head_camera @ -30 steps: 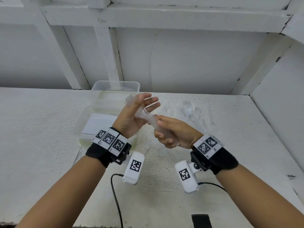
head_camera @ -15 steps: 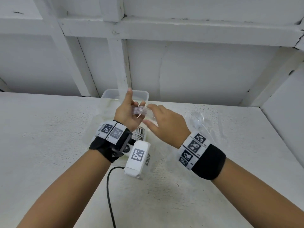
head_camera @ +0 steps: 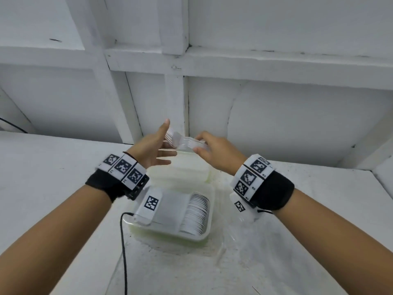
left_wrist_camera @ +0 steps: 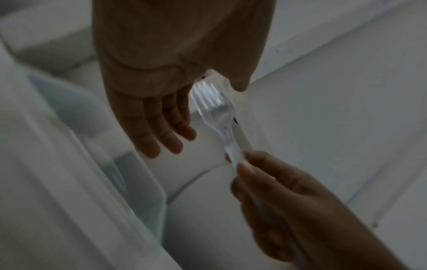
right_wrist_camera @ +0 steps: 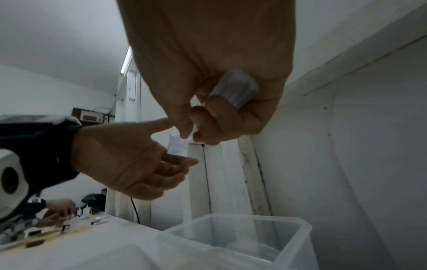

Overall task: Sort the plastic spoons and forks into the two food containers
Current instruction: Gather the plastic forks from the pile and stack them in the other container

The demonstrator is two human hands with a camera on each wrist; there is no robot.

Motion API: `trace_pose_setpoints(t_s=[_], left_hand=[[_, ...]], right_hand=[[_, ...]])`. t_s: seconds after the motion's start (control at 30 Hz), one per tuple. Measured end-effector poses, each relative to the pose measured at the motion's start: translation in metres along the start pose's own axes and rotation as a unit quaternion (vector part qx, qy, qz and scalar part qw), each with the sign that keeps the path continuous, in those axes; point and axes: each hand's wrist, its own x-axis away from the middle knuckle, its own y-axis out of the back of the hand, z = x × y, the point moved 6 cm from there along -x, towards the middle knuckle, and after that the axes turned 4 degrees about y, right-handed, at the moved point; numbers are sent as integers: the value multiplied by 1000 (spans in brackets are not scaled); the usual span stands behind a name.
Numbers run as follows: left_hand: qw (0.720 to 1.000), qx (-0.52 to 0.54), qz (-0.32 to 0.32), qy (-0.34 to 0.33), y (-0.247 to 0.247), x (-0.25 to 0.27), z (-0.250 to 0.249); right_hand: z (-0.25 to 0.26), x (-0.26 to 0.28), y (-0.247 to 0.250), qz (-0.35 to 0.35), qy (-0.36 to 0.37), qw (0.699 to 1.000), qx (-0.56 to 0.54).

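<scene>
My right hand (head_camera: 205,146) grips a stack of clear plastic forks (head_camera: 182,143) by the handles, tines pointing left. The left hand (head_camera: 158,146) is open beside the tines, thumb up and fingers spread. In the left wrist view the forks (left_wrist_camera: 217,113) lie between the thumb and straight fingers (left_wrist_camera: 161,135) with a gap on each side. The right wrist view shows the handle ends (right_wrist_camera: 235,89) inside my curled fingers. Both hands hover over the far clear container (head_camera: 191,173), which looks empty (right_wrist_camera: 242,237). The near container (head_camera: 210,231) holds a stack of spoons (head_camera: 195,213).
A black cable (head_camera: 123,241) runs down the table left of the near container. Faint clear plastic pieces (head_camera: 225,248) lie on the table to its right. A white wall with posts (head_camera: 176,99) stands close behind. Another person's hand (right_wrist_camera: 57,208) works far left.
Both hands have moved away from me and up over the far container. The left hand has let go of the tines and opened; the right hand keeps the forks.
</scene>
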Motion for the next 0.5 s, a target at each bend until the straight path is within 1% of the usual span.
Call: trace_pose_setpoints(t_s=[0.07, 0.1, 0.2, 0.3, 0.37, 0.5], left_hand=[[995, -85, -48, -1, 25, -15, -7], [989, -135, -68, 0, 37, -22, -9], [954, -283, -101, 11, 64, -45, -6], [917, -383, -109, 39, 80, -67, 5], [908, -403, -95, 58, 82, -79, 15], [916, -390, -52, 84, 75, -93, 29]], right_hand=[[-6, -21, -6, 23, -10, 1000, 8], [-9, -31, -11, 42, -16, 999, 25], [-20, -55, -32, 121, -28, 988, 95], [-28, -74, -59, 183, -15, 972, 147], [-33, -82, -75, 213, -6, 963, 166], [-42, -90, -101, 250, -12, 954, 165]])
